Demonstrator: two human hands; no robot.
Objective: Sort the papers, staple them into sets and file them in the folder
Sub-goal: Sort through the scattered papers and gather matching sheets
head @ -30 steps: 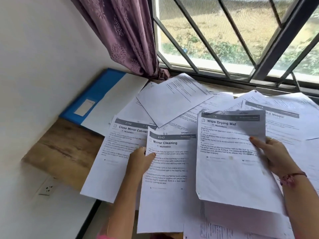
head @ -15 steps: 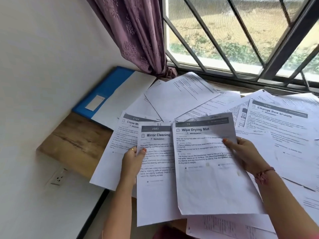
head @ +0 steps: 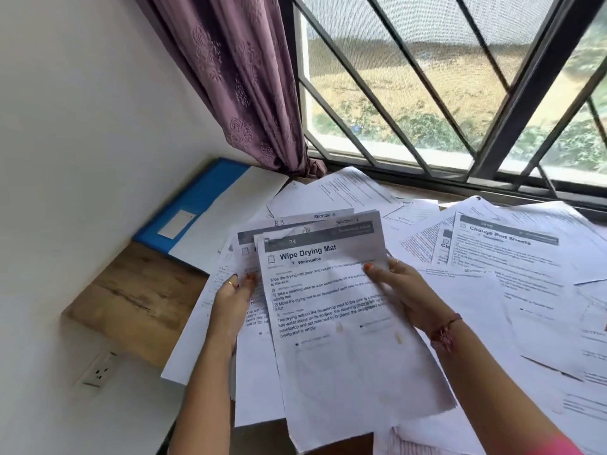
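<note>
A sheet headed "Wipe Drying Mat" (head: 341, 323) lies on top of a small stack lifted above the table. My right hand (head: 402, 290) pinches its right edge, thumb on the printed face. My left hand (head: 230, 298) grips the left edge of the sheets beneath it (head: 254, 382), whose headings are mostly covered. Several loose printed papers (head: 512, 290) are spread over the wooden table, one headed "Change Bed Sheets" (head: 502, 244). A blue folder (head: 193, 205) lies at the far left against the wall, with a white sheet (head: 230, 221) partly over it. No stapler is in view.
The wooden tabletop (head: 131, 300) shows bare at the left, ending at the white wall (head: 82, 142). A purple curtain (head: 236, 80) hangs over the back corner beside the barred window (head: 460, 93). A wall socket (head: 98, 372) sits below the table edge.
My right hand has carried the "Wipe Drying Mat" sheet leftward onto the "Mirror Cleaning" sheet held by my left hand, covering it. Both hands have drawn together and the stack is raised.
</note>
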